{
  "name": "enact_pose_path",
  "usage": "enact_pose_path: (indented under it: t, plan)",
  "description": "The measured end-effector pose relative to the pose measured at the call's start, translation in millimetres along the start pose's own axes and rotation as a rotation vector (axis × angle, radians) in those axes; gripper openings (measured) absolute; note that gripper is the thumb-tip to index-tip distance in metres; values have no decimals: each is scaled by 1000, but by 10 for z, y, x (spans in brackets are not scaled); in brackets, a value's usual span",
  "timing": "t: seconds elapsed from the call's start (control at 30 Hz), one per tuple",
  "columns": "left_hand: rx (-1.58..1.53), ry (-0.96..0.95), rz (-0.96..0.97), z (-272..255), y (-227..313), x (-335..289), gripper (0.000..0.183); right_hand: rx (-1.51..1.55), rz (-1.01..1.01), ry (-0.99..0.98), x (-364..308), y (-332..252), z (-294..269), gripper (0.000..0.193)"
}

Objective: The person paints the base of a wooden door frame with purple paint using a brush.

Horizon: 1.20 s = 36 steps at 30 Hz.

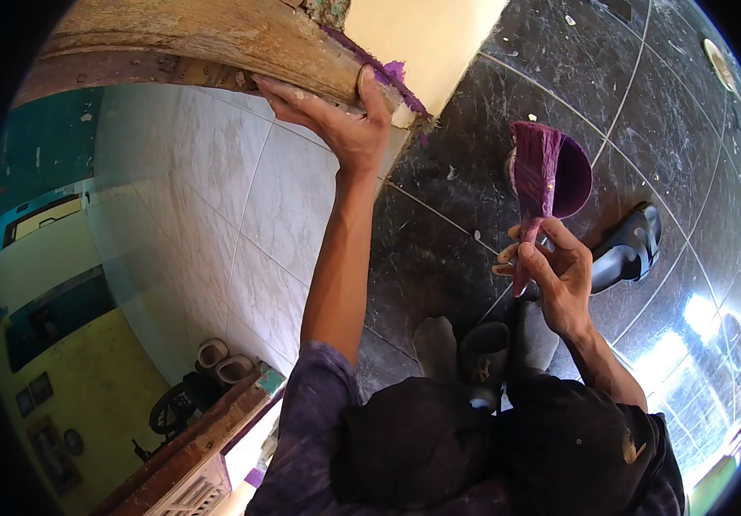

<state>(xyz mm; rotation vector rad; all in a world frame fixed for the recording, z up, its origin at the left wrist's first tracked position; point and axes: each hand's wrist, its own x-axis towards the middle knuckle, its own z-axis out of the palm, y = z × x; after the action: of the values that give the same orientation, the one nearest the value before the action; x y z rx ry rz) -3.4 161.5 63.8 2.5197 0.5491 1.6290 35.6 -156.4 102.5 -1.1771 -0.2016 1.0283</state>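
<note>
My left hand [336,120] grips the edge of a worn wooden beam [207,39], thumb on one face and fingers on the other. Purple paint [387,73] marks the joint between the beam and a cream wall [422,39], just past my thumb. In my right hand [559,275] is a paintbrush [538,172], its handle pinched between thumb and fingers. Its wide bristles are coated purple and point away from me. Directly behind the brush shows a round purple container [575,176], partly covered by it; whether the two touch, I cannot tell.
Dark tiled floor [491,129] with pale specks lies below. A black shoe [633,245] rests right of my right hand, and my feet show between my knees. White marble-like tiles [215,189] extend at left. Pale shoes [224,361] sit near a wooden ledge [190,447] lower left.
</note>
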Motion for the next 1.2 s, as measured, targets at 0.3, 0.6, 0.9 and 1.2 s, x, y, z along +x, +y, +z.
enact_pose_path:
  t: [0.3, 0.6, 0.9, 1.2]
  plan:
    - [50, -71, 23, -30, -62, -59, 113, 3, -12, -15, 22, -2, 36, 50]
    - [99, -84, 72, 20, -61, -170, 112, 1, -47, -1, 37, 38, 33, 51]
    - [95, -124, -5, -35, -16, -229, 118, 10, -79, -3, 23, 50, 48, 51]
    - [288, -298, -40, -303, 146, -265, 118, 5, -98, 5, -58, -40, 22, 51]
